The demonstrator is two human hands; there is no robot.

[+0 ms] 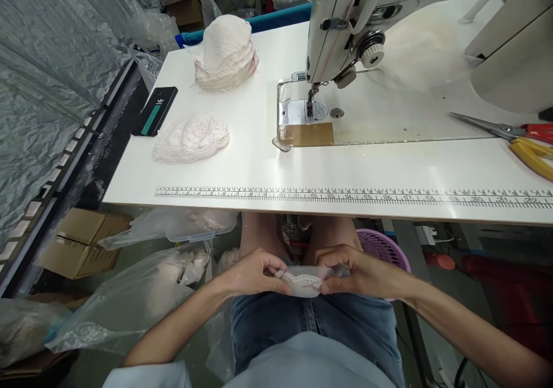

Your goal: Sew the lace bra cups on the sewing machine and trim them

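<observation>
Below the table's front edge, over my lap, my left hand [254, 273] and my right hand [358, 272] both pinch a small white lace-trimmed fabric piece [305, 281], one hand at each end. The piece is stretched between my fingers. On the white table [259, 163] above, a flat pile of similar lace pieces [191, 138] lies at the left. A taller stack of them [225, 53] stands behind it. The sewing machine [389, 25] rises at the middle and right, its needle over the metal plate [302, 111].
A black phone [154, 110] lies near the table's left edge. Scissors with red and yellow handles [518, 137] rest at the right. A printed ruler [345, 195] runs along the front edge. Plastic bags [129, 296], cardboard boxes [78, 241] and a purple basket [382, 247] sit below.
</observation>
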